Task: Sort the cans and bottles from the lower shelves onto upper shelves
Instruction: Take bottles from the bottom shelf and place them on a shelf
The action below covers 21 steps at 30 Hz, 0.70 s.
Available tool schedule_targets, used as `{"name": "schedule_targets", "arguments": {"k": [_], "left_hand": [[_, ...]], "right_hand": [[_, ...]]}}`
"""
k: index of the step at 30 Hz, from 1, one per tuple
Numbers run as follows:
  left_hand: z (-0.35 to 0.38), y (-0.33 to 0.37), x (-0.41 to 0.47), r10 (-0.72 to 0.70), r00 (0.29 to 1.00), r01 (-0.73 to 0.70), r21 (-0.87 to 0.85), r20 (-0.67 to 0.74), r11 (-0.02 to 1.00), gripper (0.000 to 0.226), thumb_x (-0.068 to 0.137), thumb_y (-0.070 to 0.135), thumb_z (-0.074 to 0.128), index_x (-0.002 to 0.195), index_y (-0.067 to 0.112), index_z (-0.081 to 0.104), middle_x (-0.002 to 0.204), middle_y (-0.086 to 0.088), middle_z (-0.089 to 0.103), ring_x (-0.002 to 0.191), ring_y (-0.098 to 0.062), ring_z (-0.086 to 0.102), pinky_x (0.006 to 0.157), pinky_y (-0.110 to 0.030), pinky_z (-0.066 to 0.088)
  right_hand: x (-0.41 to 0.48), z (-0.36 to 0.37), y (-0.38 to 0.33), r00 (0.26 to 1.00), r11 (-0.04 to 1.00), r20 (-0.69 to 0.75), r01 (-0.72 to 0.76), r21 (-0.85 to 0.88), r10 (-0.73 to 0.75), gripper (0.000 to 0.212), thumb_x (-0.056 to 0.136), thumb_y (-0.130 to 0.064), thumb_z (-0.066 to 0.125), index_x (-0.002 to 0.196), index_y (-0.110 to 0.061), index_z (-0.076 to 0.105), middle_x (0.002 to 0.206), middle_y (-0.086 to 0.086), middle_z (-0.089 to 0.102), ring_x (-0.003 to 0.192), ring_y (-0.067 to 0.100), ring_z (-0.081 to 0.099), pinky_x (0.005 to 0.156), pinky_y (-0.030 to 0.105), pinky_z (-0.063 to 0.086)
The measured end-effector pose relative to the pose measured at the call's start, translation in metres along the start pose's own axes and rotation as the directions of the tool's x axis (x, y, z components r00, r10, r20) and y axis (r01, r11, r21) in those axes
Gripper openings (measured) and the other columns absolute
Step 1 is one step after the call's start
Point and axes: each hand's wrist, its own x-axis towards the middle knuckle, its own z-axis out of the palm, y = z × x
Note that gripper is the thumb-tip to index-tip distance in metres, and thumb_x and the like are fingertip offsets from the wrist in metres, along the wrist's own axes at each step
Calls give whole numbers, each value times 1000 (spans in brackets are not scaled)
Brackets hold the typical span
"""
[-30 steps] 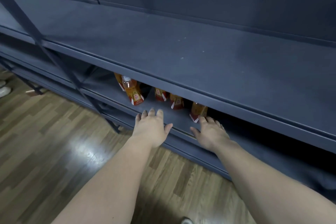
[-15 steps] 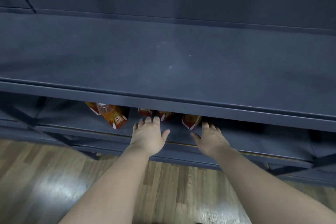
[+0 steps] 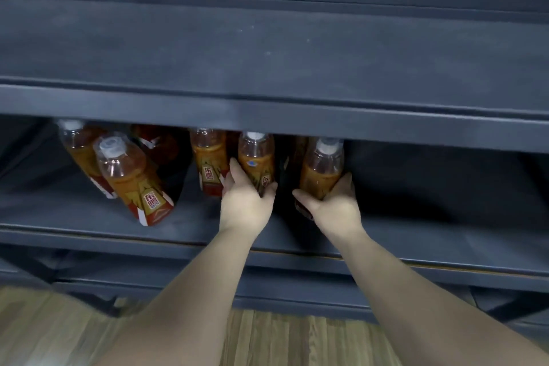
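The person is bent low at the lower shelf (image 3: 74, 217) with both arms reaching in. The step in hand looks like the pick-up, one bottle for each hand. The left hand (image 3: 248, 202) is wrapped round the centre bottle (image 3: 257, 154), its fingers (image 3: 236, 171) curled up the bottle's left side and the thumb pressed on the right of the label. The right hand (image 3: 335, 208) grips the end bottle (image 3: 322, 166), the last in the row toward the shelf's right end, with its fingers round the far side and the thumb across the front, low down. Both bottles are about midway along the lower shelf, set back from its front edge. Their white caps are tucked just under the front lip of the upper shelf (image 3: 267, 47). Whether either bottle has left the shelf board I cannot tell. More bottles (image 3: 130, 178) of the same orange drink stand toward the left end, one of them just beside the centre bottle, touching or nearly so.

Next, I judge, both bottles must first come out toward the front edge, tipped or kept low so the caps clear that lip. Only then can they rise onto the upper shelf. The neighbour beside the left hand could be knocked as the centre bottle slides out, so a straight pull toward the person suits best.
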Motion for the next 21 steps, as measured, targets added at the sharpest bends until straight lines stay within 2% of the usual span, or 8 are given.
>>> {"name": "schedule_targets", "arguments": {"k": [3,7,11,12,15,17,19,21], "left_hand": [[21,-8,10,21,993,-33,-97,-118,995,103,82,45,77,156,14,13,145,-18,43,137,-44,40,106,-53,44],[34,-14,15,74,968,-94,-76,-240,993,101,77,48,80,151,16,19,136,-12,50,119,-39,55,91,-48,51],[38,-17,16,130,943,-143,-20,-307,990,97,78,46,78,150,14,21,133,-13,51,121,-39,54,89,-49,49],[38,-19,16,146,937,-158,-13,-316,987,97,78,46,77,150,13,21,134,-13,51,122,-39,53,89,-49,49],[38,-21,12,196,925,-205,6,-326,979,96,79,47,76,150,12,21,133,-14,51,120,-39,54,89,-48,49],[39,-24,7,229,916,-240,7,-330,971,95,78,48,76,149,12,24,131,-13,52,116,-39,56,87,-48,51],[39,-26,3,261,907,-275,6,-331,962,94,77,50,76,147,13,26,128,-12,53,113,-38,58,86,-48,52],[38,-27,2,270,905,-287,-3,-329,958,94,77,49,76,147,13,25,129,-12,53,114,-38,57,87,-48,52]], "right_hand": [[8,15,15,993,993,-85,91,71,-85,73,57,-58,86,105,-29,39,107,1,61,92,22,65,78,41,58],[11,23,29,960,977,-187,214,18,-207,71,66,-55,84,112,-22,41,103,0,63,87,18,64,70,32,55],[11,27,29,927,955,-250,295,31,-278,72,69,-51,84,116,-16,41,107,2,62,85,17,60,62,24,49],[11,29,29,920,951,-264,306,30,-288,74,68,-53,84,116,-16,41,108,3,61,88,19,61,64,27,50],[7,38,25,893,942,-332,333,32,-304,84,56,-69,78,111,-19,38,107,5,60,98,29,62,72,46,57],[5,43,25,877,933,-357,357,37,-321,86,53,-76,70,110,-21,37,108,3,58,100,31,62,75,51,58],[3,44,28,868,926,-360,377,29,-342,82,57,-72,65,113,-19,38,109,4,57,102,31,61,80,50,57],[3,44,31,882,925,-322,376,45,-343,70,62,-59,64,114,-21,35,111,4,56,104,30,59,82,48,56]]}}
